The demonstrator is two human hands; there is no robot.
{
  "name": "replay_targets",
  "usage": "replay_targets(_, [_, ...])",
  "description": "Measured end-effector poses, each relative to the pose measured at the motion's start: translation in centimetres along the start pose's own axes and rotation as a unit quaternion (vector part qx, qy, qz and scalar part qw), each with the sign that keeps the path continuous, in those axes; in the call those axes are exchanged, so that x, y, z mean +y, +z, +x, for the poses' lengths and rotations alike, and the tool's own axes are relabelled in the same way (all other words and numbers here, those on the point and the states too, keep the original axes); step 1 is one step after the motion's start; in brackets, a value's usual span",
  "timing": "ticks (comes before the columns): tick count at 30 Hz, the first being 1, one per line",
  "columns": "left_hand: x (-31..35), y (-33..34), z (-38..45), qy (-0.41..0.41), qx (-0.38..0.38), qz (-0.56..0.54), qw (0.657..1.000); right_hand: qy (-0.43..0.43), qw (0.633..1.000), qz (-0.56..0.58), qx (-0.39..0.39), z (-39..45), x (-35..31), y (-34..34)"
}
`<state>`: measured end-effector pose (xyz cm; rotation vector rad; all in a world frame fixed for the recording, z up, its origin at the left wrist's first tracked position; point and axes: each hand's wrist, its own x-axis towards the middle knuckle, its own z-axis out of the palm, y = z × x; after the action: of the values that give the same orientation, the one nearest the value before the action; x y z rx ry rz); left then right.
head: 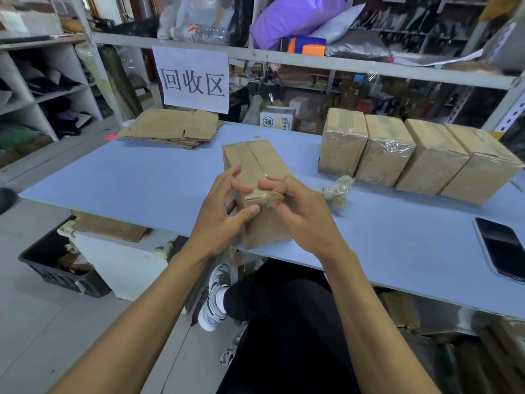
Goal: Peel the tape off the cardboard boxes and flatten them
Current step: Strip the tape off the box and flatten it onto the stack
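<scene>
A brown cardboard box stands on the near edge of the blue table, its top flaps meeting at a seam running away from the viewer. The left hand grips its near left corner, thumb across the front edge, fingers curled over the top. The right hand pinches a crumpled strip of clear tape at the box's near top edge. Just right lies a tape wad. Beyond, four taped boxes stand in a touching row; far left lies flattened cardboard.
</scene>
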<state>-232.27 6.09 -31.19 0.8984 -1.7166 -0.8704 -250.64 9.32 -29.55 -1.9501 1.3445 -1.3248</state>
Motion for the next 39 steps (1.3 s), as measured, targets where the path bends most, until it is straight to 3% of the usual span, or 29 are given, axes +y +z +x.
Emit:
replay_targets(2, [0.3,-0.4,0.5,-0.002,-0.011,0.017,1.0,0.004,1.0,0.017,-0.003,-0.6,0.0,0.0])
replay_targets(7, [0.6,-1.3,1.6,-0.007,-0.025,0.066,0.997,0.01,0.99,-0.057,0.129,-0.5,0.2,2.9])
replay_targets(10, [0.7,-1.4,1.6,-0.005,-0.027,0.074,0.997,0.015,0.984,-0.087,0.157,0.0,0.4,3.8])
replay_targets(22, [0.7,-0.6,1.4,0.046,-0.008,0.095,0.994,0.008,0.977,-0.199,0.07,0.6,-1.0,1.1])
replay_targets(27, [0.8,-0.7,1.4,0.045,-0.02,0.11,0.993,-0.007,0.969,-0.246,0.0,1.5,-1.2,-1.1])
replay_targets(30, [1.0,-0.7,1.6,0.042,-0.025,0.11,0.993,0.008,0.974,-0.224,-0.023,1.7,-0.8,-1.8])
replay_targets(35, [0.6,-0.4,1.3,0.034,-0.011,0.099,0.994,0.033,0.999,-0.021,0.016,0.1,0.5,-0.8])
replay_targets(39, [0.4,-0.3,1.2,0.032,-0.008,0.088,0.996,-0.02,0.993,-0.069,0.097,-0.2,1.2,1.2])
